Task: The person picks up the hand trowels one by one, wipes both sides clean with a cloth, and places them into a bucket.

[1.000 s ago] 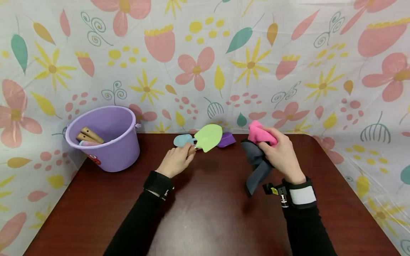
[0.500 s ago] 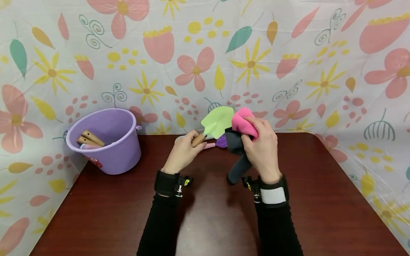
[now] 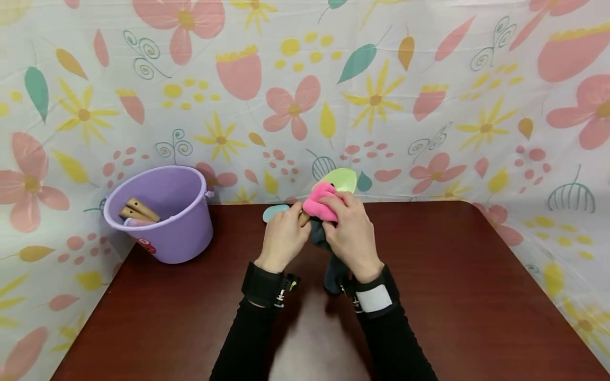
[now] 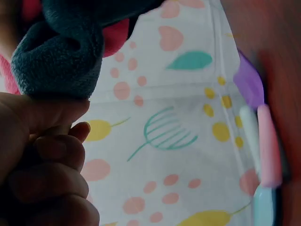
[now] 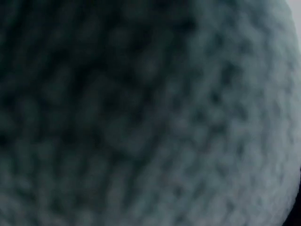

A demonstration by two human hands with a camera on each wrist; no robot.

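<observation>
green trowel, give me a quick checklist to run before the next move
1. Green trowel held by its wooden handle in the left hand: ok
2. Pink and grey cloth gripped in the right hand: ok
3. No cloth end dangling: not ok, a grey end hangs below the hands
4. Cloth touching the trowel's blade: cannot tell, the cloth hides where they would meet
5. Purple bucket upright on the table: ok
6. Light blue tool clear of the left hand: cannot tell, the hand partly hides it

A purple bucket (image 3: 183, 233) stands on the brown table (image 3: 467, 286) near a flowered backdrop (image 3: 314, 132).
</observation>
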